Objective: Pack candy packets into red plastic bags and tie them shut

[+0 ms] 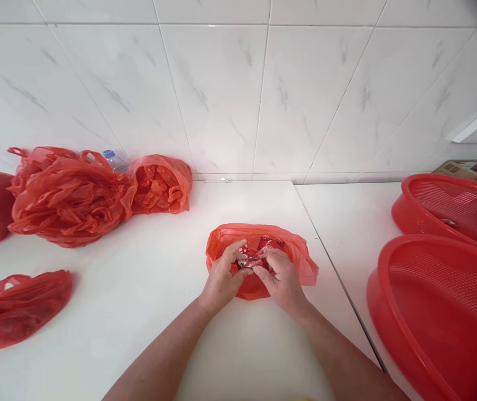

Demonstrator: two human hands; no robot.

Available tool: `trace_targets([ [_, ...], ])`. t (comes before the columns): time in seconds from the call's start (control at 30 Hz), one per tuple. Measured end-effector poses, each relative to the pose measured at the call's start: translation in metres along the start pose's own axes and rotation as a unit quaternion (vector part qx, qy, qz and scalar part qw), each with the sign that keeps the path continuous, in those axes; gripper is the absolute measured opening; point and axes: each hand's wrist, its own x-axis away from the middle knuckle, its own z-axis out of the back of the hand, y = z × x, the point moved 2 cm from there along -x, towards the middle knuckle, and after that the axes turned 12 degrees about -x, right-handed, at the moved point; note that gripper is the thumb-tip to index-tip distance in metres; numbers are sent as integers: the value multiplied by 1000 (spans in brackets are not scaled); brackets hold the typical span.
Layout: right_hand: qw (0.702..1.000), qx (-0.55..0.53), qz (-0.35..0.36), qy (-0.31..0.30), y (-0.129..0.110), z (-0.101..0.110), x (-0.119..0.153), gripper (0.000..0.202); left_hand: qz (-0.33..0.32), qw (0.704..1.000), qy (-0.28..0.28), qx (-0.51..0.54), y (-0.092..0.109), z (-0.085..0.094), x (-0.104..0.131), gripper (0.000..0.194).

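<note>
- Head view: left hand (222, 275) and right hand (282, 275) pinch a red patterned packet (247, 260) — fingers at both ends.
- Packet at the mouth of a red bag (255, 289), on a white table (155, 301).

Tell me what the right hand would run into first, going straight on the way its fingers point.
The small red-and-white printed packet, right at the right hand's fingertips; beyond it, probably the left hand, though depth is hard to judge.

No text legible; small print on red-and-white packet (247, 254) too blurred to make out
</note>
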Motion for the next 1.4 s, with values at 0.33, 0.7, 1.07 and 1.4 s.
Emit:
trace_targets([
  [0.33, 997, 21, -39, 69, 5, 25, -8, 17, 11, 993, 85, -85, -5, 16, -8, 30],
  [0.7, 939, 294, -178, -5, 15, 24, -7, 41, -69, 970, 147, -181, -9, 26, -11, 20],
  [1.07, 969, 178, -171, 22, 16, 21, -8, 35, -134, 967, 61, -209, -5, 19, -9, 29],
  [1.4, 977, 25, -177, 120, 3, 28, -8, 10, -162, 961, -72, -211, -1, 15, -7, 37],
])
